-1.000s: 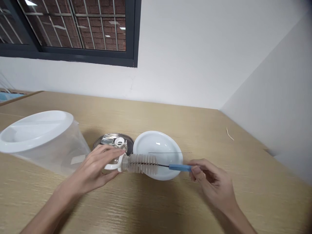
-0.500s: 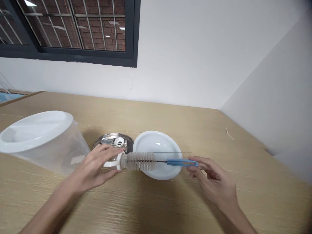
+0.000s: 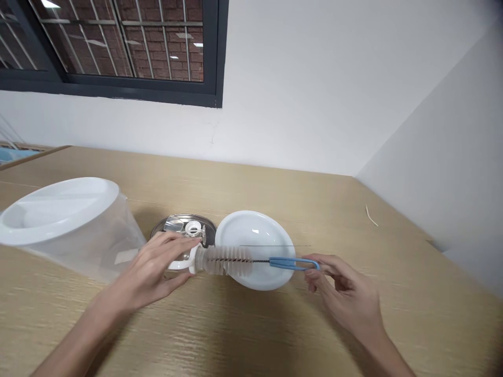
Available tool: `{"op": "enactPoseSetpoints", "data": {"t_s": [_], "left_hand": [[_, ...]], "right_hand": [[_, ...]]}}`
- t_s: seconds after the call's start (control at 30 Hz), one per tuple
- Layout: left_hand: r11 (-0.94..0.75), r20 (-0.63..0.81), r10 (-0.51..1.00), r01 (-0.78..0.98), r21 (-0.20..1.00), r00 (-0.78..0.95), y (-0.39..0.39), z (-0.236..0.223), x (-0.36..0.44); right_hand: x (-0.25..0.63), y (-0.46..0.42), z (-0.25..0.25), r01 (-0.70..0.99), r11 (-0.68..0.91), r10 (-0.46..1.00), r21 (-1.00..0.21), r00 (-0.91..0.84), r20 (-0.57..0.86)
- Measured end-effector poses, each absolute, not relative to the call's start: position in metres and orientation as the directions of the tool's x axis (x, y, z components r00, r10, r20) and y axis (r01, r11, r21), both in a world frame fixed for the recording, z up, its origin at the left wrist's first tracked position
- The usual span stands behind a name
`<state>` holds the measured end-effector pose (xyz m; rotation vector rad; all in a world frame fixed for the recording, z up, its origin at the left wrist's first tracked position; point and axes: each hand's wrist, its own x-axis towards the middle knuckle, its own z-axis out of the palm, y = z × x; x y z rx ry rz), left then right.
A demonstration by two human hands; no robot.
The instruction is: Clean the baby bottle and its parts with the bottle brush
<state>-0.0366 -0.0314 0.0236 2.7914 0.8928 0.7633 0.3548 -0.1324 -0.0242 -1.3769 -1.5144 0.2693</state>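
My left hand [image 3: 155, 267] is wrapped round a clear bottle with white handles [image 3: 193, 260], which lies sideways with its mouth to the right. Most of the bottle is hidden by the hand. Pale bristles of a bottle brush [image 3: 236, 260] stand at the mouth, mostly outside; whether the tip is inside, I cannot tell. My right hand [image 3: 346, 293] pinches the looped end of its blue handle between thumb and fingers. Below the brush sits a white bowl [image 3: 259, 228]. Behind the left hand, a round metal tray [image 3: 210, 230] carries a white ring and small clear parts.
At the left stands a translucent bucket [image 3: 94, 241] with a white rim. A thin pale strip [image 3: 370, 215] lies on the wooden table [image 3: 314, 204] at the right. White walls and a barred window [image 3: 129, 42] are beyond the table.
The blue handle has turned a little, so its loop now looks wider. Both hands keep nearly the same place, and the view has shifted slightly.
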Motion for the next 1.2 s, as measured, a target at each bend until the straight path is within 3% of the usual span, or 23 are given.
{"op": "enactPoseSetpoints", "data": {"t_s": [0.3,0.7,0.93,1.2], "left_hand": [[-0.836,0.449,0.545,0.504,0.218,0.708,-0.033,0.022,-0.036],[-0.793,0.402,0.608,0.548,0.267,0.684,-0.031,0.024,-0.036],[-0.815,0.417,0.577,0.527,0.241,0.702,-0.031,0.021,-0.036],[-0.837,0.441,0.536,0.520,0.170,0.720,-0.030,0.020,-0.037]], "right_hand": [[0.353,-0.135,-0.018,0.674,0.315,0.839,-0.668,0.131,0.528],[0.341,-0.127,-0.020,0.627,0.448,0.749,-0.638,0.127,0.650],[0.351,-0.130,-0.022,0.615,0.385,0.791,-0.689,0.165,0.589],[0.350,-0.129,-0.015,0.608,0.394,0.827,-0.689,0.094,0.555]]}}
